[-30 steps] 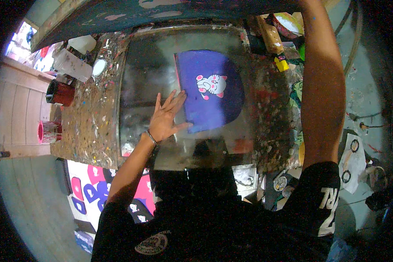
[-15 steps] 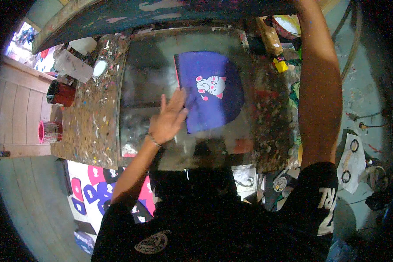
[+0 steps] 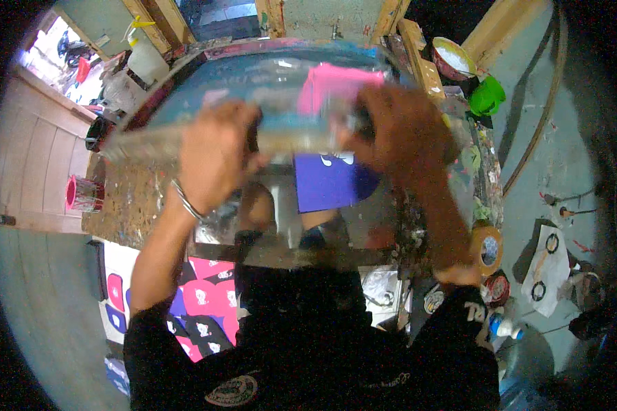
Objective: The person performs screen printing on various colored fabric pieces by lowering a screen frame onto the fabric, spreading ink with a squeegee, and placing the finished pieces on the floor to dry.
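A wooden-framed printing screen is tilted over the work board, its near edge smeared by motion. My left hand curls closed over the left part of that near edge. Toward the right part, my right hand is closed on the same edge, its fingertips blurred. A bright pink patch shows on the screen's mesh beside my right hand. Under the screen lies a purple fabric piece with a rounded right side; the screen covers its far half and most of its white print. The glossy board is beneath it.
Left of the screen stand a spray bottle with a yellow top and a pink-rimmed cup. A bowl, green container and tape roll are on the right. Printed fabric pieces lie lower left.
The raised screen has come down toward the board, now covering the far half of the purple fabric. My left hand has left the fabric's edge and closed on the frame; my right hand came down.
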Demonstrator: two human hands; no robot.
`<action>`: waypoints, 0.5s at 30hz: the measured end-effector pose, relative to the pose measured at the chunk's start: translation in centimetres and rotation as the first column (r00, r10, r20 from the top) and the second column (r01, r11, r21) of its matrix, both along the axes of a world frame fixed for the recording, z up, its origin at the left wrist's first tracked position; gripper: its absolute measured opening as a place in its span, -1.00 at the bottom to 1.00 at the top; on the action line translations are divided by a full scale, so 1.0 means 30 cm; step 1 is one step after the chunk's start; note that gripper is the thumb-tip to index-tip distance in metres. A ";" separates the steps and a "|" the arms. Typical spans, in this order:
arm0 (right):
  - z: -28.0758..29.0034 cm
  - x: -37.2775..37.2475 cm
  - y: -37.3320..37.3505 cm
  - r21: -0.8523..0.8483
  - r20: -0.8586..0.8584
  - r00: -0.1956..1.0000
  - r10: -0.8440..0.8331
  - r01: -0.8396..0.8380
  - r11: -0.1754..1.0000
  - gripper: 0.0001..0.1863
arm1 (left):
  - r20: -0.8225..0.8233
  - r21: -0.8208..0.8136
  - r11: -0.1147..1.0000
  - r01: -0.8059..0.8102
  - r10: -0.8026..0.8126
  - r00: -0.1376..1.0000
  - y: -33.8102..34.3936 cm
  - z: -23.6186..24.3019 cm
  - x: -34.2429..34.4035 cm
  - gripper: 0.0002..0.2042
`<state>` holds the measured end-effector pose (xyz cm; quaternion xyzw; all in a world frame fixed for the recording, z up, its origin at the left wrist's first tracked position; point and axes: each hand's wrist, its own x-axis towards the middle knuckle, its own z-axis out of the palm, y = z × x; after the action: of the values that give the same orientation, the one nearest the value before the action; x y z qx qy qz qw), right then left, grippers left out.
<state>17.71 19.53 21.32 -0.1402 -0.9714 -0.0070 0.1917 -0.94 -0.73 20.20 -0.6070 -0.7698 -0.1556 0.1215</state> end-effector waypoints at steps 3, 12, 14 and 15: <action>-0.307 0.141 -0.083 0.060 -0.157 0.976 0.147 -0.139 0.988 -0.46 | 0.147 -0.084 0.995 0.048 -0.035 0.989 -0.057 -0.223 0.098 -0.56; -0.303 -0.034 0.081 -0.431 0.199 0.956 0.215 -0.111 0.896 -0.51 | 0.218 -0.103 0.995 0.009 0.014 0.976 -0.082 -0.404 0.153 -0.53; -0.300 -0.039 0.105 -0.482 0.269 0.926 0.265 -0.109 0.870 -0.52 | 0.215 -0.111 0.994 0.018 0.006 0.977 -0.083 -0.423 0.141 -0.53; -0.301 -0.010 0.098 -0.460 0.227 0.932 0.283 -0.154 0.875 -0.55 | 0.211 -0.125 0.992 0.032 -0.005 0.978 -0.083 -0.427 0.136 -0.53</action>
<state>17.40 22.46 12.30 -0.0649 -0.9752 0.2113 0.0122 3.14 -3.21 7.39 -0.6010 -0.7809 -0.1704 -0.0011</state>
